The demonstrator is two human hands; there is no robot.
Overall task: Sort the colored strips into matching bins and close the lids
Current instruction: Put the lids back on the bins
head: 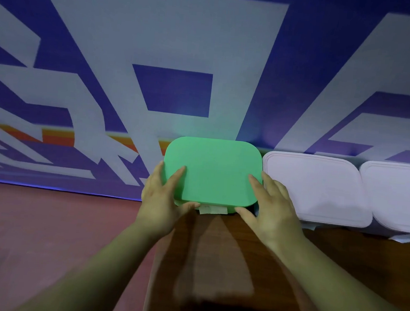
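A green lid (213, 171) lies on top of a bin at the far edge of the brown table (234, 257); the bin under it is almost wholly hidden. My left hand (164, 199) grips the lid's left front corner, fingers on top and thumb under the front edge. My right hand (269, 205) grips the right front corner the same way. A small white label (213, 209) shows below the lid's front edge. No colored strips are visible.
Two bins with pale lilac lids, one (317, 190) beside the green one and another (401, 197) at the far right, stand shut. A blue and white patterned wall (158, 52) rises behind them. Reddish floor (44, 228) lies to the left.
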